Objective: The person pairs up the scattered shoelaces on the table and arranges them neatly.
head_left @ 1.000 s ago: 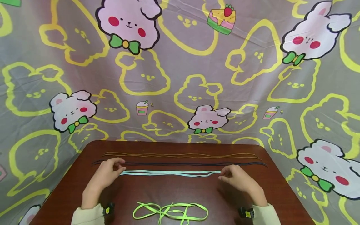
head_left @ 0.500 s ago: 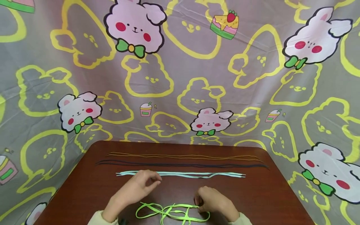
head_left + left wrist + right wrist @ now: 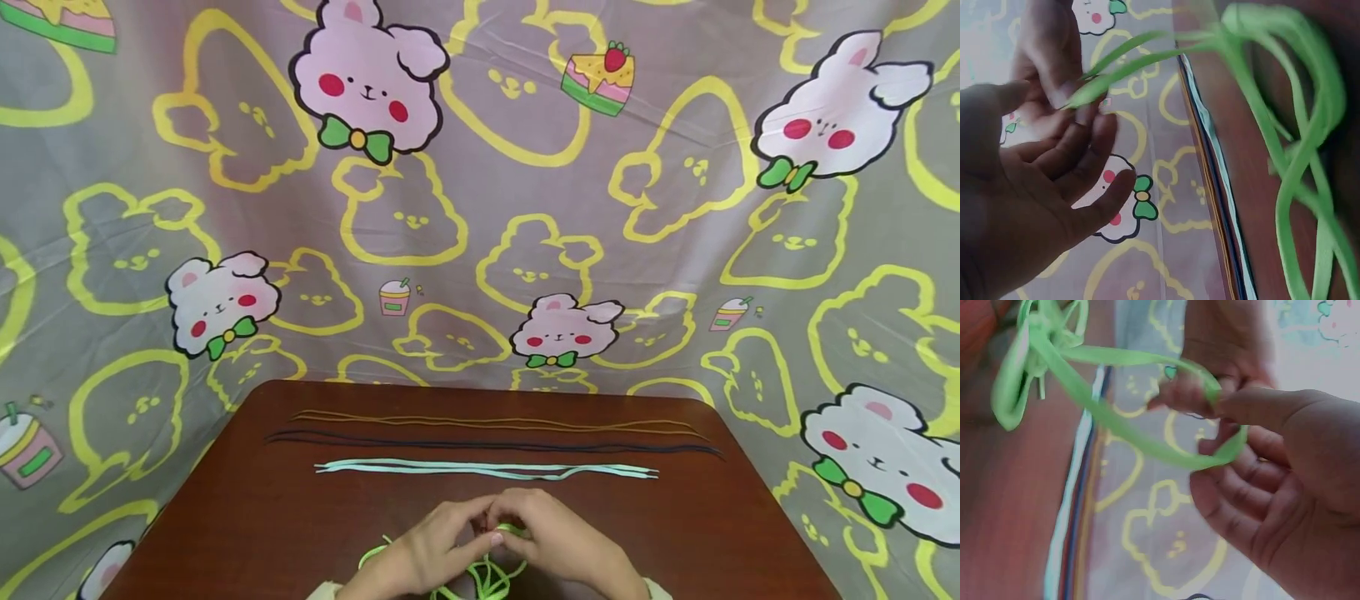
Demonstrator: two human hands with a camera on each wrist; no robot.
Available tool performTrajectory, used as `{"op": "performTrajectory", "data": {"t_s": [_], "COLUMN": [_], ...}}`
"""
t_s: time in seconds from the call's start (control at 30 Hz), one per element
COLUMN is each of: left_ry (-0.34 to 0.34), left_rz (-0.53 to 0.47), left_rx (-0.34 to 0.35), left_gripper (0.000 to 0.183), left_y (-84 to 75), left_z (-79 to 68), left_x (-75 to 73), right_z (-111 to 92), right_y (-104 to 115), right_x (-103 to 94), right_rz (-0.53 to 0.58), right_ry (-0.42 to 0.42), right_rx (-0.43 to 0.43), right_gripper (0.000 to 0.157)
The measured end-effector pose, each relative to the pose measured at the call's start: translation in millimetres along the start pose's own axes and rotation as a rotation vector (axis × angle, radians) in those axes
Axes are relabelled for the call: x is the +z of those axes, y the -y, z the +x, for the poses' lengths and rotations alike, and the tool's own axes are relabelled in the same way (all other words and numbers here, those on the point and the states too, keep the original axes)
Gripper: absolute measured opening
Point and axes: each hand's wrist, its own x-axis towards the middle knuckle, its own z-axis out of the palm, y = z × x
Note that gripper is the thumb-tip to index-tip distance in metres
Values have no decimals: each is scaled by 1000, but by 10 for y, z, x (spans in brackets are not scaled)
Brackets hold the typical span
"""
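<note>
In the head view both hands meet over the front of the table. My right hand [image 3: 558, 533] pinches a flat lime-green shoelace [image 3: 491, 579], whose bunched part hangs below the fingers. The right wrist view shows a loop of this shoelace [image 3: 1119, 428] passing between the right thumb and fingers. My left hand [image 3: 431, 546] reaches in from the other side, its fingertips right at the right hand's fingers and the lace. The left wrist view has the left hand [image 3: 1029, 187] with half-extended fingers and its thumb apart from them.
Behind the hands, three pairs of laces lie stretched across the brown table [image 3: 247, 533]: light-blue laces [image 3: 420, 467], dark-blue laces [image 3: 465, 444] and brown laces [image 3: 480, 423]. A cartoon-patterned cloth [image 3: 480, 183] hangs around the table's back and sides.
Both hands have left the ends of the light-blue laces and come together at the front. The lime-green lace, flat on the table before, is now gathered and partly raised in the right hand.
</note>
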Motion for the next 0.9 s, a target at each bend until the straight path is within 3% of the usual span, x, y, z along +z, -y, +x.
{"op": "performTrajectory", "data": {"t_s": [0.07,0.3,0.67,0.9], "left_ry": [-18,-15,6,-19], "left_rz": [-71,-203,-193,-148], "left_rx": [-2,-67,-111,-106], "left_gripper": [16,19,19,18], "left_y": [-21,-88,-153,-161], "left_z": [-5,-79,-201,-257], "left_x": [11,-86,-210,-459], "right_z": [-15,-111,-225,-289], "right_y": [75,165,84,36], "right_x": [-51,-187,-249,-320], "right_rz": [29,55,40,53], "right_ry": [-36,-102,-120,-153], "right_rx": [-25,-75,-78,-92], "right_gripper": [5,4,9,11]}}
